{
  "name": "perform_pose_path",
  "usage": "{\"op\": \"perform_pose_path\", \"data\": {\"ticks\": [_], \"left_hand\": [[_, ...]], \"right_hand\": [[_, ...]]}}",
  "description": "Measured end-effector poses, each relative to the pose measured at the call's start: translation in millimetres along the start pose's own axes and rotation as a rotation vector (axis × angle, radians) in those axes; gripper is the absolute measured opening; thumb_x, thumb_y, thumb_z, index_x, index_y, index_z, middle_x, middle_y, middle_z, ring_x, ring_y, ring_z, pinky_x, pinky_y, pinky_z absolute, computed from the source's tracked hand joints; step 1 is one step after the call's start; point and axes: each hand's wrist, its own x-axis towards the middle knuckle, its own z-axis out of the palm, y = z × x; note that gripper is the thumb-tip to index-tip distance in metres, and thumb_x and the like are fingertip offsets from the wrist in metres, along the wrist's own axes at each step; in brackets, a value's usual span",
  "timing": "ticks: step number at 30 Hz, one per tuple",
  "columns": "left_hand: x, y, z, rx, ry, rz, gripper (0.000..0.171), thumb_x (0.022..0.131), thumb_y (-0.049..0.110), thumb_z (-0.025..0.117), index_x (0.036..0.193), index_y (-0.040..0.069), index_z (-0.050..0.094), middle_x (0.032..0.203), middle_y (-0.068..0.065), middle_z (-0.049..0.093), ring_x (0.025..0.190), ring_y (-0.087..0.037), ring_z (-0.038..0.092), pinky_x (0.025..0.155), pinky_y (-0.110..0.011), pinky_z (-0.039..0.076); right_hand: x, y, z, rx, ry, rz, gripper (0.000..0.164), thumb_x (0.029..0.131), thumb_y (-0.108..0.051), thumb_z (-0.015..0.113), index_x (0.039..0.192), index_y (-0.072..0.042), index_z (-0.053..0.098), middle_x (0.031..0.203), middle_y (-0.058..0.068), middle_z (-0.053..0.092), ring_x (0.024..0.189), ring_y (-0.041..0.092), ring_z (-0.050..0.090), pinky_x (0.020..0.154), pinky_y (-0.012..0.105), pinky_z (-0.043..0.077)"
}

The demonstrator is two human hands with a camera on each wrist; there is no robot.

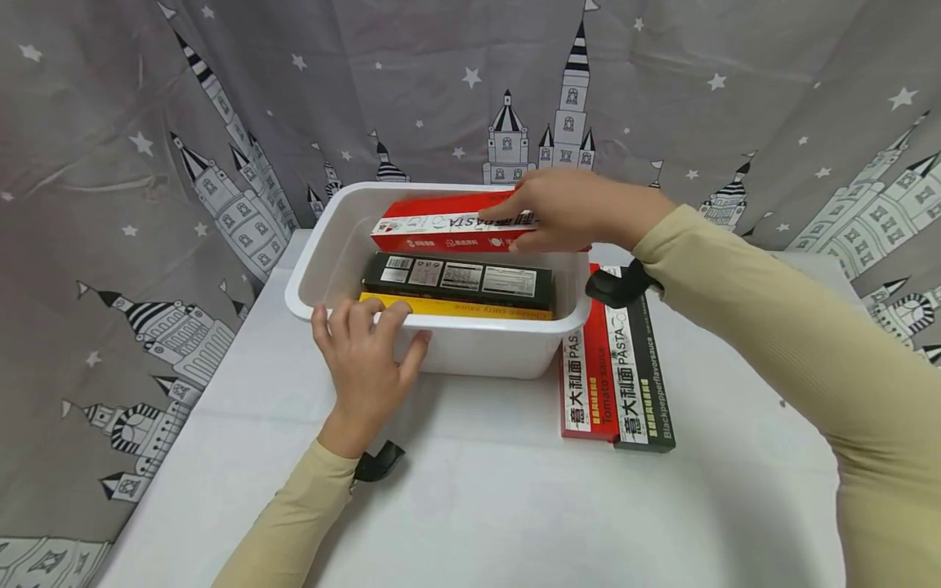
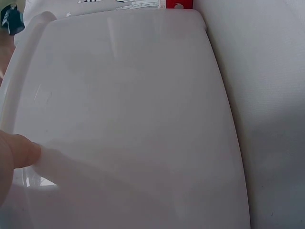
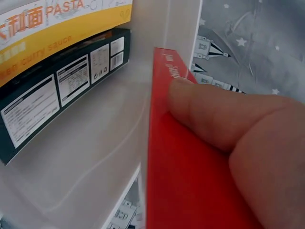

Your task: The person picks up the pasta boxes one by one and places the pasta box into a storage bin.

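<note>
My right hand [image 1: 577,208] grips a red pasta box [image 1: 434,233] over the back part of a white plastic tub [image 1: 485,351]. In the right wrist view the thumb lies along that red box's side, beside the tub's inner wall. My left hand [image 1: 363,371] holds the tub's front rim, fingers hooked over it and thumb against the outer wall. Inside the tub, a dark box [image 1: 459,280] with white label panels lies next to a yellow curry sauce pasta box [image 1: 470,309] at the front. The right hand hides the red box's right end.
Right of the tub, a red tomato sauce pasta box [image 1: 588,392] and a black pepper pasta box [image 1: 645,392] lie side by side on the white table [image 1: 478,506]. A grey castle-print cloth [image 1: 441,82] hangs behind and at the left.
</note>
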Motion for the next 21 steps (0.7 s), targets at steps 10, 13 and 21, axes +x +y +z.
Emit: {"op": "perform_pose_path", "data": {"ticks": [10, 13, 21], "left_hand": [[0.3, -0.1, -2.1, -0.001, -0.014, -0.003, 0.027, 0.088, 0.024, 0.069, 0.11, 0.01, 0.063, 0.104, -0.019, 0.055, 0.117, -0.04, 0.046, 0.111, -0.069, 0.02], [0.1, -0.7, -1.9, -0.001, -0.016, -0.001, 0.027, 0.088, 0.024, 0.07, 0.11, 0.01, 0.063, 0.104, -0.019, 0.055, 0.117, -0.04, 0.046, 0.11, -0.069, 0.021], [0.7, -1.4, -2.0, 0.007, -0.016, 0.002, 0.027, 0.088, 0.024, 0.07, 0.11, 0.01, 0.063, 0.103, -0.019, 0.055, 0.116, -0.04, 0.046, 0.11, -0.069, 0.021]], "right_hand": [[34, -20, 0, 0.024, -0.132, 0.013, 0.06, 0.098, -0.034, 0.064, 0.154, -0.035, 0.043, 0.146, 0.008, 0.057, 0.116, 0.028, 0.054, 0.105, 0.049, 0.046], [40, -22, 3, 0.039, -0.134, 0.014, 0.06, 0.097, -0.033, 0.065, 0.153, -0.034, 0.044, 0.147, 0.008, 0.056, 0.119, 0.027, 0.053, 0.107, 0.048, 0.046], [49, -25, 9, 0.032, -0.1, 0.003, 0.059, 0.096, -0.032, 0.067, 0.151, -0.033, 0.048, 0.144, 0.007, 0.059, 0.119, 0.027, 0.052, 0.102, 0.046, 0.048]]}}
